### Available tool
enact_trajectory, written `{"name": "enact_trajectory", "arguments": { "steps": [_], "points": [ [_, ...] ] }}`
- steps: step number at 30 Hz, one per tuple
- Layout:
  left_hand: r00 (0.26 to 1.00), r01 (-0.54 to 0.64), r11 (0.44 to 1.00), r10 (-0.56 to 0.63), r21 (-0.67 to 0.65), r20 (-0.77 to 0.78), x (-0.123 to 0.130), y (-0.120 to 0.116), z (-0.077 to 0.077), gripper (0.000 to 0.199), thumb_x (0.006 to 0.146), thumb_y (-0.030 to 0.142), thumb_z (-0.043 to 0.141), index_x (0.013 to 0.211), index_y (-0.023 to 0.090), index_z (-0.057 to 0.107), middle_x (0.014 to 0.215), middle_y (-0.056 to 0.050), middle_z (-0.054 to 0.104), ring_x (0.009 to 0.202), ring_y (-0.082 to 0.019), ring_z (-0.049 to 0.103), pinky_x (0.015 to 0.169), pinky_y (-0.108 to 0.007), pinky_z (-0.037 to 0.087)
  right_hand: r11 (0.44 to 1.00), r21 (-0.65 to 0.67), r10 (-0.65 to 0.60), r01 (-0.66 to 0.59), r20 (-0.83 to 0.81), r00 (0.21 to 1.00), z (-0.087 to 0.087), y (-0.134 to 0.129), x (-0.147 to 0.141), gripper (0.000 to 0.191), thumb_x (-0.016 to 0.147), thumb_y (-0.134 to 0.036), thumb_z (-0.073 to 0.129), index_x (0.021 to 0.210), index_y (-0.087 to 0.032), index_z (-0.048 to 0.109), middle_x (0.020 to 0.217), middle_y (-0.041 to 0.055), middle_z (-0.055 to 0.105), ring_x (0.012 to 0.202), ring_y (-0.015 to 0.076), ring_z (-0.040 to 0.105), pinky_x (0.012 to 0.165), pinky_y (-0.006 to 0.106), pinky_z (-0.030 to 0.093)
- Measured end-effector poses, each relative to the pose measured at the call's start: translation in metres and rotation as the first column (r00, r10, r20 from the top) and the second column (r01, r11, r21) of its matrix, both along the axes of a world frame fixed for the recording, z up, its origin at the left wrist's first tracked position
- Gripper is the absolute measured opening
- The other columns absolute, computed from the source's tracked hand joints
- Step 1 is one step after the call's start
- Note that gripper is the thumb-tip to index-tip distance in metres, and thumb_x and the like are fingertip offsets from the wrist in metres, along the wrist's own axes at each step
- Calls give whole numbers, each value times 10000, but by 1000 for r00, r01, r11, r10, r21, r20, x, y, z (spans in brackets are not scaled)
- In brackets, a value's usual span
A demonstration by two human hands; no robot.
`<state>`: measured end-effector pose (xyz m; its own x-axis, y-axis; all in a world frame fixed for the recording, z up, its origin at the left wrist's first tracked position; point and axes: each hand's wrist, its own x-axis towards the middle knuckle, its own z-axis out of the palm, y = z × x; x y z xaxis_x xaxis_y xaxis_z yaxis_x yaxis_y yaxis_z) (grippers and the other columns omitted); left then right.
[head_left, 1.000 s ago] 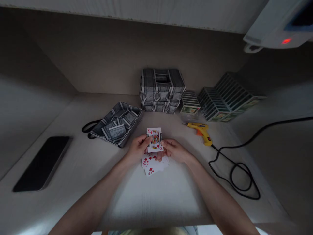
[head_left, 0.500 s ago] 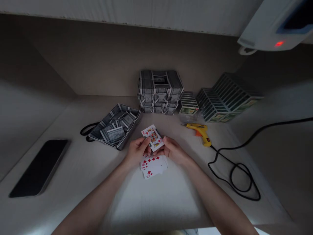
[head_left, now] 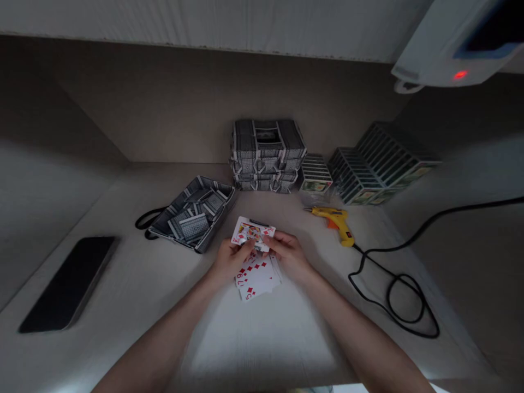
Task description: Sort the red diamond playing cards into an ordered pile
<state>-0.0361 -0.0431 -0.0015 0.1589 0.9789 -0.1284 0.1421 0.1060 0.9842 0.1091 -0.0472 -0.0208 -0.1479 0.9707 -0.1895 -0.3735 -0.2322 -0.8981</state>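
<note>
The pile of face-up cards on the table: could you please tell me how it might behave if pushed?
The pile of cards would probably spread rather than slide as one block, since its cards overlap unevenly. They look thin, so each would likely be light and flexible. Lying flat, the pile seems unlikely to roll or tip.

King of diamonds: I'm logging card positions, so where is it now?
In the head view, the king of diamonds is near the centre, held between the left hand and the right hand, with face-up cards just below it in the picture.
</note>
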Motion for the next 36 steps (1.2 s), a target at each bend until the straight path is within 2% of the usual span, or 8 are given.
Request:
{"name": "enact_trajectory", "arguments": {
  "steps": [5,10,20,23,26,31,34,36],
  "points": [
    [999,28,999,-29,28,41,1,-1,-4,372,720,406,551,469,155,442,425,38,408,413,-67,358,407,-213,283,997,-35,72,-70,51,996,7,-2,-1,347,669,-461,627,802,-144,576,560,-22,584,391,82,520,411,220,449],
    [999,29,999,-30,32,23,2,0,-8,388,722,425,550,469,151,444,418,43,391,400,-59,339,396,-213,273,995,13,98,-100,111,989,8,-3,0,322,680,-461,614,745,-160,520,501,-64,533,338,62,473,357,188,395],
    [989,-19,999,25,-42,143,0,3,-2,290,689,404,608,615,126,573,516,1,585,436,-79,500,436,-199,389,999,48,10,-15,107,994,8,-1,2,258,674,-389,646,664,-162,522,475,-72,499,357,44,421,368,180,328],
    [990,-3,996,16,-86,144,1,2,-2,283,662,391,636,609,114,604,567,-27,625,465,-90,531,460,-205,421,999,19,-45,45,43,998,6,1,3,236,667,-351,667,650,-157,534,511,-59,528,408,48,468,425,183,372],
    [987,8,994,9,-105,163,3,1,-5,270,661,381,640,624,115,620,579,-26,625,471,-90,530,469,-208,431,999,-15,-38,37,-42,998,4,1,4,215,649,-317,692,667,-162,543,526,-52,552,459,64,517,496,198,420],
    [992,53,998,-47,-46,120,2,0,-9,272,686,385,616,619,121,616,566,-18,603,478,-92,515,459,-211,415,1000,-18,-18,18,23,1000,7,0,4,274,647,-382,675,600,-163,517,530,-27,588,398,79,514,426,212,409],
    [999,-15,999,14,35,39,2,2,-9,250,682,380,616,660,131,611,570,0,588,485,-89,500,447,-201,395,1000,5,-7,7,105,994,8,-1,5,291,652,-410,660,599,-167,509,524,-32,582,357,67,479,393,206,388],
    [996,-83,990,81,110,29,2,4,-8,244,675,358,624,801,149,616,690,-5,624,578,-100,539,510,-199,421,999,32,2,-8,167,986,8,-1,6,296,657,-416,652,597,-170,498,512,-38,568,351,64,465,383,200,374]
  ]
}}
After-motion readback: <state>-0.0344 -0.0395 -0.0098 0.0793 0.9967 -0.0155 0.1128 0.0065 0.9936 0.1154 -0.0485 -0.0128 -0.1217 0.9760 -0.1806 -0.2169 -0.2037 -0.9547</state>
